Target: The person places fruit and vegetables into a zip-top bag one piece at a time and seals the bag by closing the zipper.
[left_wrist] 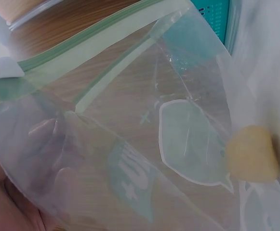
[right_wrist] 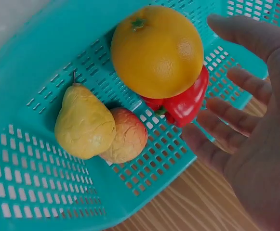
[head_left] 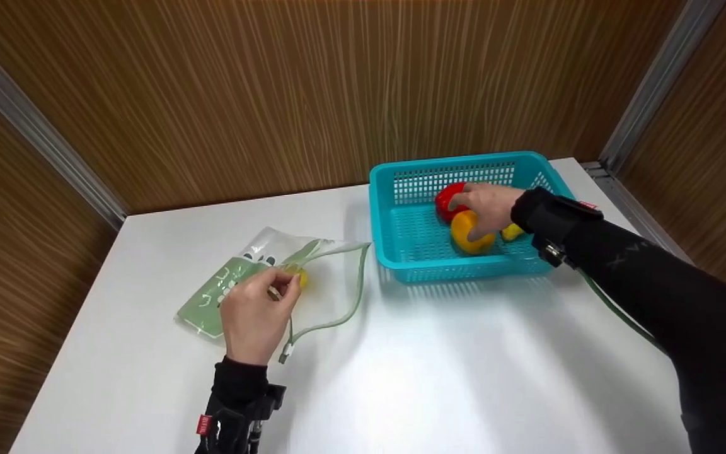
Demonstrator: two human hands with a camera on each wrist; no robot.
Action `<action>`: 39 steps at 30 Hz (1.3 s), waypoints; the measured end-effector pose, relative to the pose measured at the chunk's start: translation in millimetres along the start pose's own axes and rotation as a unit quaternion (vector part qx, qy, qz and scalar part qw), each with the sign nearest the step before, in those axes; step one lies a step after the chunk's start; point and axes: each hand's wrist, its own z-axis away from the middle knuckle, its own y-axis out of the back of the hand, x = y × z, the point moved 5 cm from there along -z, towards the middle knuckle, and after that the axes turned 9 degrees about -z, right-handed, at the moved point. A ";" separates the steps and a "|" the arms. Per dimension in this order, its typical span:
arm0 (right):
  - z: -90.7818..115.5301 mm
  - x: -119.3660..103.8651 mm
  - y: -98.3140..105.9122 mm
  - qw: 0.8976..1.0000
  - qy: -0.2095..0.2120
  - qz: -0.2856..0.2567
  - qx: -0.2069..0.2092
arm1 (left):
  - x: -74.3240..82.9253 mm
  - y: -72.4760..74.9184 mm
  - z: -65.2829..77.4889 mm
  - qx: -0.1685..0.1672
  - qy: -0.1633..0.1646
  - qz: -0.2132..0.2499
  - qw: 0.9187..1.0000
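Note:
My left hand pinches the edge of a clear zip bag with a green zip rim and green printing. The bag's mouth gapes toward the basket. A small yellow fruit lies inside, seen through the plastic. Over the turquoise basket, my right hand is spread, thumb and fingers around an orange without gripping it. Beneath the orange is a red bell pepper. A yellow pear and a reddish-yellow peach or apple lie together at the basket's other end.
The white table carries the bag on its left and the basket at its back right. A wood-grain panel rises behind, with further panels at both sides. A green cable hangs along the right forearm.

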 end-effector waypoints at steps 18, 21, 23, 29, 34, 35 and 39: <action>-20.5 25.6 -32.2 0.993 -0.034 0.086 -0.079 | 9.9 -0.5 1.8 0.008 -0.017 0.001 1.000; -20.9 30.1 -35.0 0.990 -0.035 0.102 -0.088 | 9.7 -0.7 1.8 0.012 -0.019 -0.001 1.000; -21.1 32.0 -36.3 0.989 -0.035 0.108 -0.094 | 9.6 -1.1 1.8 0.012 -0.019 -0.001 1.000; -20.9 32.0 -40.2 0.988 -0.024 0.126 -0.084 | 8.6 -1.9 1.6 0.003 -0.015 -0.005 1.000; -19.8 38.0 -42.5 0.986 -0.016 0.151 -0.071 | 8.4 -2.3 1.6 0.000 -0.013 -0.004 1.000; -18.6 39.0 -42.1 0.986 -0.017 0.150 -0.070 | 8.4 -2.1 1.7 0.000 -0.013 -0.004 1.000; -8.0 41.8 -35.2 0.989 -0.035 0.132 -0.064 | 9.0 -2.8 1.8 -0.002 -0.011 0.000 1.000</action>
